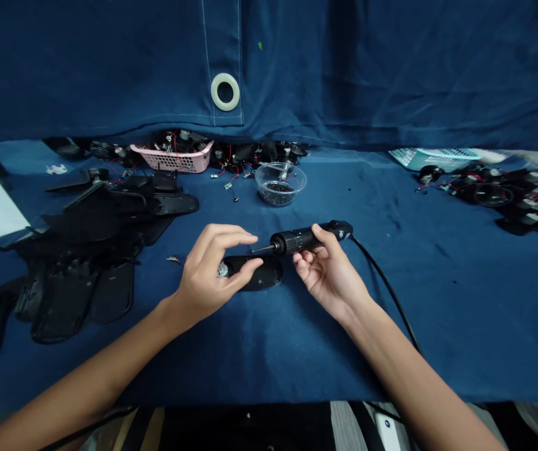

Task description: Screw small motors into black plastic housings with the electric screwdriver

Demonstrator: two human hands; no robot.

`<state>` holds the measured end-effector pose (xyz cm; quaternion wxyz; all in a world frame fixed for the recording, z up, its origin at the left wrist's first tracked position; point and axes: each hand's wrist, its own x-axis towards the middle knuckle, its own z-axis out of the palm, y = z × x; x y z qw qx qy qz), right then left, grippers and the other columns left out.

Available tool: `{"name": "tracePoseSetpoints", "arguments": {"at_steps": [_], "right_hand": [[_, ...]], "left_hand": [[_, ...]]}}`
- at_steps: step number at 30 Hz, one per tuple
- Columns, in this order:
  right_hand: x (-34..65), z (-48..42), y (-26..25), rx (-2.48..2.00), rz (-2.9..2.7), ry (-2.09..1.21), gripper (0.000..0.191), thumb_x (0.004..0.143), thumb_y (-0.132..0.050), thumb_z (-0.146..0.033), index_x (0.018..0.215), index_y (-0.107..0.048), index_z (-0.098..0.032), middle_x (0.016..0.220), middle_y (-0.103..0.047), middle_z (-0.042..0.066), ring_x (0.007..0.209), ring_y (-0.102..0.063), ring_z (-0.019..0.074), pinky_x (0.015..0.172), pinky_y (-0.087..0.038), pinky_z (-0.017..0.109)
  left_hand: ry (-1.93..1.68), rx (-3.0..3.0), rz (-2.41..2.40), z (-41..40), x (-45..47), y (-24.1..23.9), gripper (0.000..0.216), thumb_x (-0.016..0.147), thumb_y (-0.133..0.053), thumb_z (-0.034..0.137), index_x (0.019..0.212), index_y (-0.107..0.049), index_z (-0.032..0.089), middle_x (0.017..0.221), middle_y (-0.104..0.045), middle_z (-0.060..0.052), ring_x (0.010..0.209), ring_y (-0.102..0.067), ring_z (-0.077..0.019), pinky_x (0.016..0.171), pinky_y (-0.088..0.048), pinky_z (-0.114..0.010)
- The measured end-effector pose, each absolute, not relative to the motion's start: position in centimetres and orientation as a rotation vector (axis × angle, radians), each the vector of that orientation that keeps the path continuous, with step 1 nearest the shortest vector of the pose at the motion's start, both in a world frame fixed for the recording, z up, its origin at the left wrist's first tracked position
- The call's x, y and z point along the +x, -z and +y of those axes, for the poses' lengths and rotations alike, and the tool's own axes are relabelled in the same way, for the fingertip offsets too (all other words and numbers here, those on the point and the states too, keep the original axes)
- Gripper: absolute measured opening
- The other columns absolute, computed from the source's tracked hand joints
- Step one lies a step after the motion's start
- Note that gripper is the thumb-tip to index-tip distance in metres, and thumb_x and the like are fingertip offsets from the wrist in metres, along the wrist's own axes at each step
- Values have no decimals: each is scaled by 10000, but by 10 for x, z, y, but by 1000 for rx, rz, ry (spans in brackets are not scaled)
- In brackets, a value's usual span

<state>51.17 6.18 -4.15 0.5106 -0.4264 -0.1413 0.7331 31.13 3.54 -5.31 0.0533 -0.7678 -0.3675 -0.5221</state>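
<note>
Closest to the person, the left hand (205, 279) sits at the centre-left of the frame, with its thumb (247, 270) pressed on a flat black oval plastic shell (260, 273) and its other fingers curled above the shell; how firmly they grip is hard to tell. A small round silvery part (222, 270) shows at the shell's left end. The right hand (329, 275) has its fingers wrapped around the barrel of a slim black corded electric screwdriver (299, 240), with the thumb along the top. The driver's long axis runs nearly level across the frame, its thin metal bit (262, 249) pointing left, just above the shell's right half and beside the left fingertips. The shell's long axis lies almost parallel. A black cable (388, 288) curves from the driver's tail toward the lower right.

Farther off, crumpled black plastic shells (76, 269) are heaped on the blue cloth table cover (344, 351) at left, and wired black motors (498, 194) are piled at right. Toward the back stand a clear glass bowl of small dark screws (280, 185) and a pink plastic basket (172, 158).
</note>
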Motion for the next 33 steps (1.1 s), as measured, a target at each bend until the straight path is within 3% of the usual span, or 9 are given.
{"name": "tracePoseSetpoints", "arguments": {"at_steps": [8, 33], "right_hand": [[512, 61, 41, -1051, -333, -1757, 273, 837, -671, -343, 701, -531, -152, 496, -549, -2, 494, -632, 110, 495, -575, 145], [515, 59, 45, -1031, -390, -1770, 319, 772, -716, -403, 695, -515, -168, 483, -506, -38, 474, -582, 82, 465, -511, 125]], "left_hand": [[1619, -2288, -1119, 36, 309, 55, 205, 770, -643, 71, 934, -580, 176, 863, -630, -37, 813, -609, -170, 735, -521, -332], [1511, -2301, -1007, 36, 314, 56, 201, 790, -651, 52, 932, -569, 170, 818, -635, -21, 787, -604, -159, 733, -511, -322]]}}
